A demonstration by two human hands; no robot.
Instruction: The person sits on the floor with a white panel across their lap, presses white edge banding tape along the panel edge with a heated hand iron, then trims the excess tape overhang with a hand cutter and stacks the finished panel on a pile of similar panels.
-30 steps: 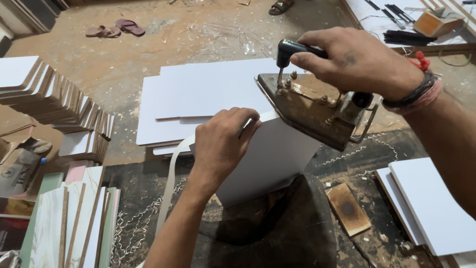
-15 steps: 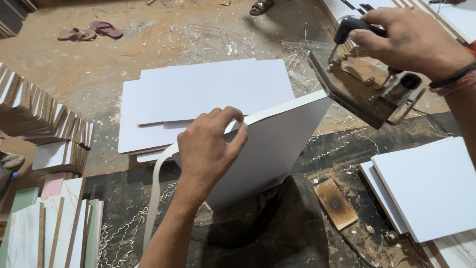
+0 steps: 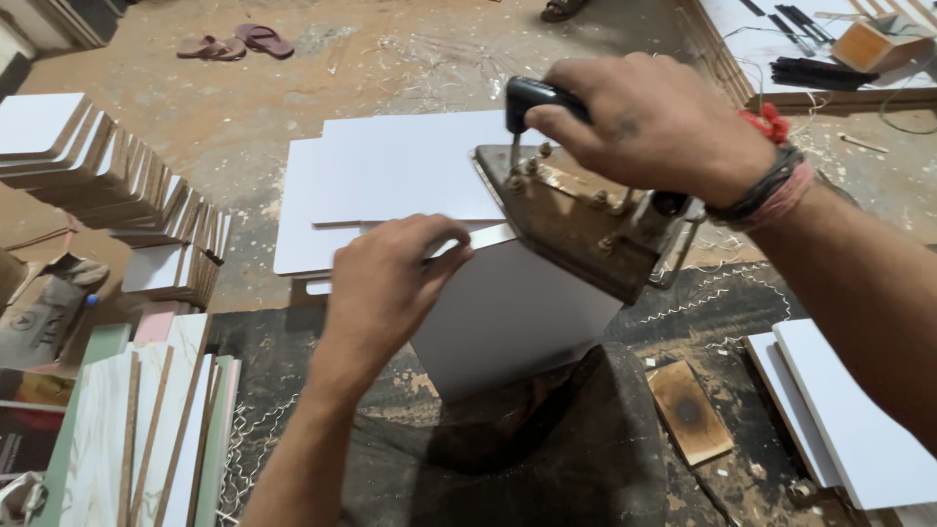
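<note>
White board [image 3: 517, 322] stands on edge at frame centre, propped against a dark cloth-covered lap [image 3: 527, 449]. The left hand [image 3: 386, 283] pinches its top edge, fingers closed on the pale strip there. The right hand [image 3: 654, 122] is clamped round the black handle of an old metal iron [image 3: 576, 220] (sole on the board's top edge). Flat white sheets [image 3: 390, 185] lie beyond; a small wooden box [image 3: 878, 44], contents unclear, sits upper right.
</note>
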